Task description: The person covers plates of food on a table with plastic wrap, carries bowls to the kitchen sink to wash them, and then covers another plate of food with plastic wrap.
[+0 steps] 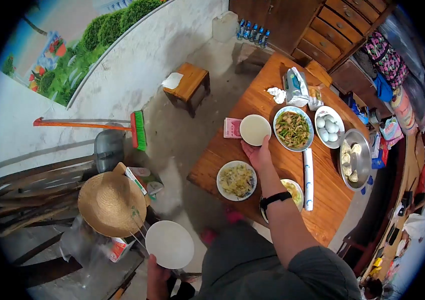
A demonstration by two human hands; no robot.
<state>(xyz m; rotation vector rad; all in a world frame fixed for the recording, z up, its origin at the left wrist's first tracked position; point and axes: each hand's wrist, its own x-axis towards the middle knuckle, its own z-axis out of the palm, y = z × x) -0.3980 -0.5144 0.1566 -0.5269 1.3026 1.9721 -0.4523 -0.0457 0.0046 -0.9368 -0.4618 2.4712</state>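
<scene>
My right hand [258,154] reaches over the wooden table [232,150], its thumb and fingers closed on the near rim of a pale bowl [255,130]. Beside that bowl lies a pink packet [232,128]. Low in the view, my left hand [158,270] grips a white plate [170,245] by its edge, away from the table; part of the hand is cut off below. Thin sticks [139,234] show beside this plate, and I cannot tell whether the hand holds them. A bowl of yellowish food [236,181] sits near the table's corner.
On the table are a dish of green vegetables [294,128], a bowl of eggs [329,127], a metal basin [355,160], a white roll [308,180] and a tissue pack [296,87]. A straw hat [112,204], stool [187,85] and broom [138,131] are to the left.
</scene>
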